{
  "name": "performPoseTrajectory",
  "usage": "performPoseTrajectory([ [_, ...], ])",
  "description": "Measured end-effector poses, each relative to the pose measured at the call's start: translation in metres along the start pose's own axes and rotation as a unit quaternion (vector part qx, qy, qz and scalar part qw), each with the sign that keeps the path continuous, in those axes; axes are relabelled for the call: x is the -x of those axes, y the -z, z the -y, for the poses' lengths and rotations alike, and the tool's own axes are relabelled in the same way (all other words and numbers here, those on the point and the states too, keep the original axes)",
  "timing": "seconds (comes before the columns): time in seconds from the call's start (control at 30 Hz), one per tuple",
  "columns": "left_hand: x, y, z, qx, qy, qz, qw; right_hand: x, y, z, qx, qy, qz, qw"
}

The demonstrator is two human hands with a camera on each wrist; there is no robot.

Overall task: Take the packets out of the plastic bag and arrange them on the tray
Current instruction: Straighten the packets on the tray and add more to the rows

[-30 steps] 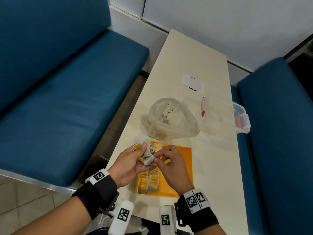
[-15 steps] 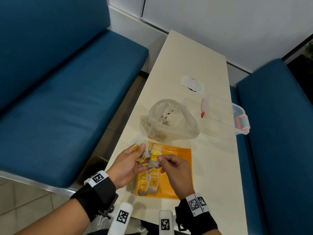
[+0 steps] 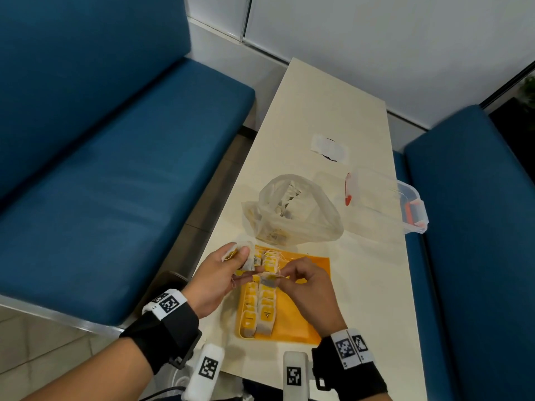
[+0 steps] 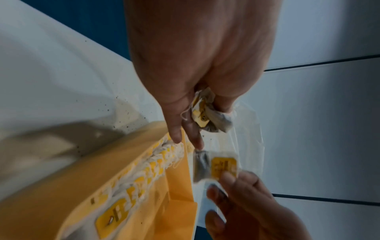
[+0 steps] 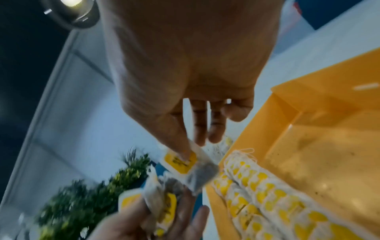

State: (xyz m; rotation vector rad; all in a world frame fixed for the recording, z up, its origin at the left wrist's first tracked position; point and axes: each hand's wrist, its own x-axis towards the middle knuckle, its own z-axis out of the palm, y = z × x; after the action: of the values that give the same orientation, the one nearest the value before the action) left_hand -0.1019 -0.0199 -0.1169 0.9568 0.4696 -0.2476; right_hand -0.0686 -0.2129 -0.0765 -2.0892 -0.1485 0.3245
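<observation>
An orange tray (image 3: 307, 319) lies at the table's near edge, with two rows of yellow-tagged tea packets (image 3: 259, 306) along its left side. The clear plastic bag (image 3: 292, 212) stands just behind it, with more packets inside. My left hand (image 3: 240, 260) hovers over the tray's far left corner and grips a bunch of packets (image 3: 246, 254), also seen in the left wrist view (image 4: 209, 113). My right hand (image 3: 282, 277) pinches one single packet (image 3: 269, 280) by its yellow tag (image 5: 180, 160), just above the rows and a little apart from the left hand.
A clear lidded box (image 3: 385, 198) with red clips sits right of the bag. A small white wrapper (image 3: 328, 147) lies farther back on the cream table (image 3: 370, 285). Blue benches (image 3: 115, 175) flank the table on both sides. The tray's right half is bare.
My right hand has drawn one packet out of the bunch in my left hand and carried it slightly right and down over the rows. The left hand keeps its bunch.
</observation>
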Motion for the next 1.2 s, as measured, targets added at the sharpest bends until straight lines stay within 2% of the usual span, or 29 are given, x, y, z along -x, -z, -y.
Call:
performPoseTrajectory([
  [0.3, 0.003, 0.015, -0.003, -0.001, 0.001, 0.001, 1.0, 0.01, 0.001, -0.027, -0.047, -0.165, 0.097, 0.98],
  [0.7, 0.01, -0.001, 0.011, -0.056, 0.022, 0.039, 0.997, 0.013, -0.018, -0.033, 0.113, -0.239, 0.174, 0.949],
  [0.93, 0.011, -0.001, 0.018, -0.076, 0.024, 0.047, 0.996, 0.011, -0.032, -0.042, 0.199, -0.237, 0.184, 0.933],
  [1.1, 0.011, 0.001, 0.02, -0.067, 0.024, 0.04, 0.997, 0.013, -0.032, -0.039, 0.221, -0.243, 0.186, 0.926],
  [1.2, 0.013, 0.002, 0.02, -0.063, 0.022, 0.038, 0.997, 0.013, -0.032, -0.04, 0.248, -0.209, 0.206, 0.923],
])
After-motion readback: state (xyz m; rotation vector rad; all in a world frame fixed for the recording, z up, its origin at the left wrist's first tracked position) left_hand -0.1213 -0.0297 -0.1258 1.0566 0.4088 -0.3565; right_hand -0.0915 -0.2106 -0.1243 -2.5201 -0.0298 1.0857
